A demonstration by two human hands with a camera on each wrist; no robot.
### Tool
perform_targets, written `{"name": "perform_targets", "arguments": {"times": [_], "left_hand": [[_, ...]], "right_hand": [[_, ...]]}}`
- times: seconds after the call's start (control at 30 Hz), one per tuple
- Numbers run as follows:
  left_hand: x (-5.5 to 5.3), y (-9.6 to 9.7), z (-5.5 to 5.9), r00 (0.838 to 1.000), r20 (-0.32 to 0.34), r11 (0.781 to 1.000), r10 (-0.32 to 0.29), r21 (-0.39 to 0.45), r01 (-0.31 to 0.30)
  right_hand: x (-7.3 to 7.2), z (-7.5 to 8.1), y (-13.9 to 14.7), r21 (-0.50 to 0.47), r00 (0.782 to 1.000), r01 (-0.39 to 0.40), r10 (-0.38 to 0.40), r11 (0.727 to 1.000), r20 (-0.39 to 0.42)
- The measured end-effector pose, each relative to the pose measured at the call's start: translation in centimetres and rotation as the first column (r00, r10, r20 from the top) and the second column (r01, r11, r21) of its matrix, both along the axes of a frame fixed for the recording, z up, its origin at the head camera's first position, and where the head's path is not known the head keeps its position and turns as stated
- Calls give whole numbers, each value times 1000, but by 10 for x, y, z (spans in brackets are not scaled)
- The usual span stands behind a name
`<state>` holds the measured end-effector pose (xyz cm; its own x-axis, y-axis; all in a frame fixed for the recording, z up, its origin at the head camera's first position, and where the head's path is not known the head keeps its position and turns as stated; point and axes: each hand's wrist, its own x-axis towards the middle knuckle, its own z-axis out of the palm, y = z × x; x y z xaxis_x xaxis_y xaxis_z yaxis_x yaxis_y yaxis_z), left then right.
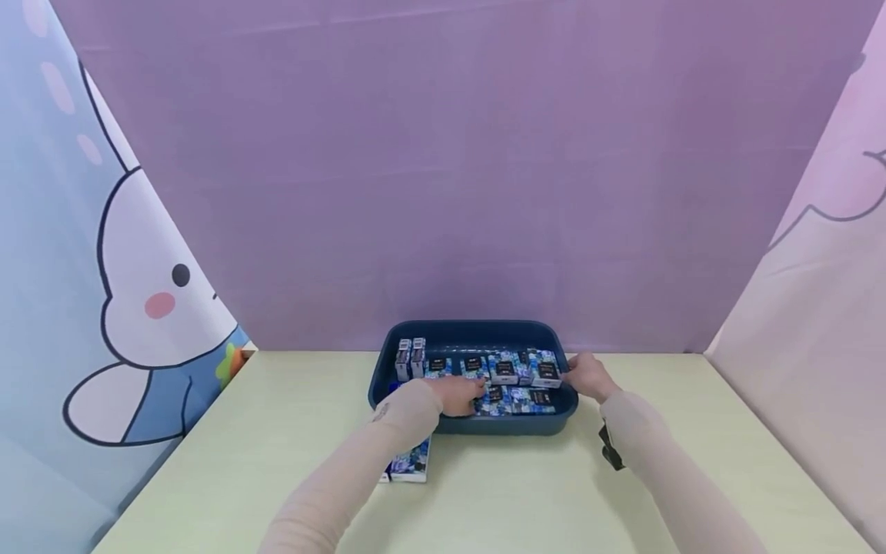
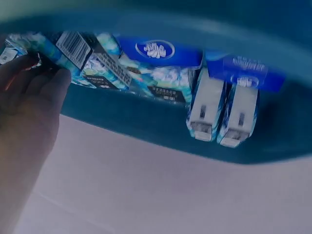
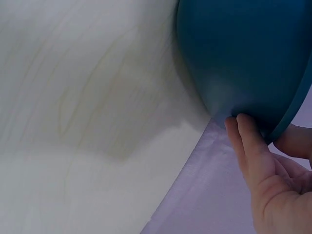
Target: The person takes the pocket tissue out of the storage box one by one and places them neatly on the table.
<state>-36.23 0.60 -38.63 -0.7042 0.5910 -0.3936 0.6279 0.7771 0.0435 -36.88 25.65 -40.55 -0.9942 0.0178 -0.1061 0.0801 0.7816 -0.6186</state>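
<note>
A person in pale sleeves works with both hands at a blue plastic tub (image 1: 505, 425) on a light tabletop (image 1: 526, 500), against a purple backdrop (image 1: 471, 177). The left hand (image 1: 457, 395) reaches over the front rim, its bent fingers at the floral-print packs (image 1: 504, 368) inside; whether they grip one cannot be told. The right hand (image 1: 591, 375) pinches the tub's right rim, fingers (image 3: 249, 141) against the outer wall and thumb across the edge. Most visible packs lie in rows in the tub's middle and right, while two narrow packs (image 1: 411, 358) stand side by side near its left end. More packs (image 1: 411, 463) lie outside on the tabletop, near the tub's front left, partly hidden by the left sleeve. A cartoon rabbit (image 1: 148, 285) decorates the left-hand panel.
</note>
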Motion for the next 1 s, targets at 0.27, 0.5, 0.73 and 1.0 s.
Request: {"name": "perform_targets", "arguments": {"times": [0.27, 0.5, 0.73, 1.0], "left_hand": [[0, 2, 5, 999, 16, 998, 33, -57, -32], [0, -1, 1, 998, -29, 998, 50, -35, -51], [-6, -2, -10, 995, -96, 998, -16, -68, 10], [-9, -2, -14, 994, -106, 1000, 12, -20, -14]], "right_hand": [[-1, 0, -4, -28, 1000, 16, -16, 999, 24], [-1, 0, -2, -21, 1000, 23, -22, 1000, 22], [-6, -3, 1, -64, 998, 35, -31, 997, 54], [-7, -6, 3, -75, 998, 43, -38, 996, 59]]}}
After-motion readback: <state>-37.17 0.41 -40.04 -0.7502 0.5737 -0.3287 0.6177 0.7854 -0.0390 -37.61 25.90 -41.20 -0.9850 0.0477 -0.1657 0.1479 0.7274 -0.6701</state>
